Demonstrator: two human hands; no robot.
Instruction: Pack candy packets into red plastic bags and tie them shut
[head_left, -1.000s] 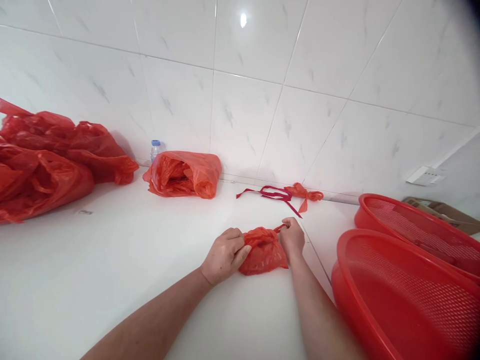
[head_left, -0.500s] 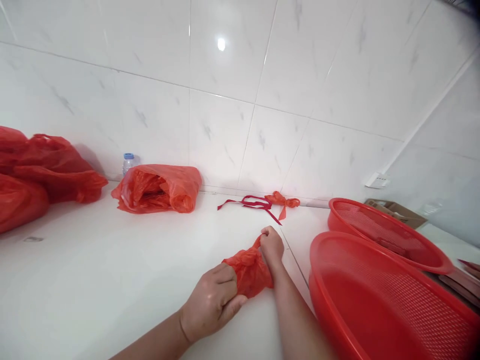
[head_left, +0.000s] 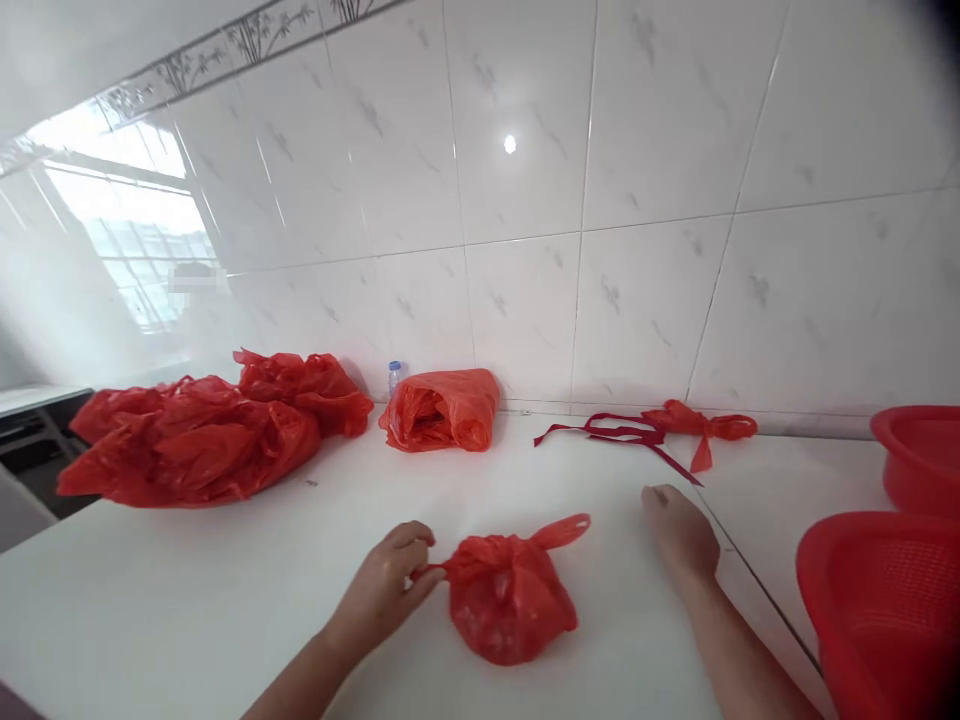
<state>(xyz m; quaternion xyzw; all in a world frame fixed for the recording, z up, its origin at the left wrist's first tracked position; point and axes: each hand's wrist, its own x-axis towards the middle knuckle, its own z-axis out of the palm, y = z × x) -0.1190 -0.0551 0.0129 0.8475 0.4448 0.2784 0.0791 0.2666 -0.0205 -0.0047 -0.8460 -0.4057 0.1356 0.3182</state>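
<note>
A small red plastic bag (head_left: 513, 605), gathered at its top and rounded with something inside, rests on the white table. What it contains cannot be made out through the film. My left hand (head_left: 391, 580) pinches the twisted handle on the bag's left side. On the other side a loop of handle sticks up toward the right, free of any hand. My right hand (head_left: 681, 530) is apart from the bag, over the table to its right, with fingers curled in; whether anything is in them is hidden.
Large heaps of red plastic bags (head_left: 217, 440) lie at the left. Along the wall are a folded red bag bundle (head_left: 450, 405), a blue-capped bottle (head_left: 394, 377), dark red ribbon (head_left: 622, 430) and a knotted red strip (head_left: 701, 425). Red plastic baskets (head_left: 840, 560) stand at the right.
My right hand has let go of the bag and moved off to the right. My left hand now pinches the left handle. The view has turned left.
</note>
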